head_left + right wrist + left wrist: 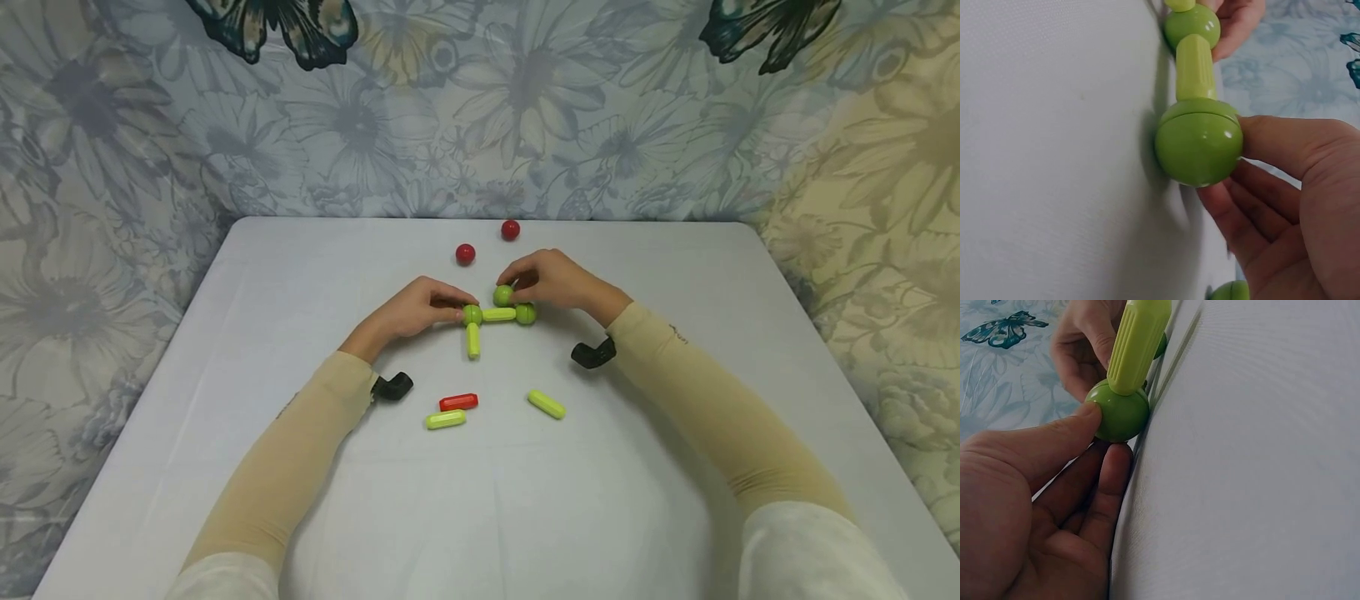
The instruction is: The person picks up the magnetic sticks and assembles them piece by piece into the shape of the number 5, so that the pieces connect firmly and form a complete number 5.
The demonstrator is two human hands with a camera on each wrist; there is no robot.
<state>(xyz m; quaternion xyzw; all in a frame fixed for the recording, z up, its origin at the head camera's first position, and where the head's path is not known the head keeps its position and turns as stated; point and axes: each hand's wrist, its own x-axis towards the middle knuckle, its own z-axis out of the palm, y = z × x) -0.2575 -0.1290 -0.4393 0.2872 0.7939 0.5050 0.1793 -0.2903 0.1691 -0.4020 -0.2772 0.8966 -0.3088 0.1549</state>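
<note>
Between thumb and fingers, my left hand (420, 310) pinches a green ball (1119, 412). One yellow-green stick (473, 342) runs from this ball toward me. A second yellow-green stick (498, 315) goes right to another green ball (526, 314). Just behind that stick, my right hand (558, 282) holds a green ball (503, 295) by thumb and fingertips. Seen from the right wrist, a green ball (1197, 147) in front partly hides the grip. Part of a further green ball (1232, 291) shows at that view's lower edge.
Two red balls (465, 254) lie toward the table's back edge. Nearer me are a red stick (459, 402), a yellow-green stick (446, 419) beside it, and another yellow-green stick (547, 404) to the right. Patterned fabric (495, 108) hangs behind the white table (510, 517).
</note>
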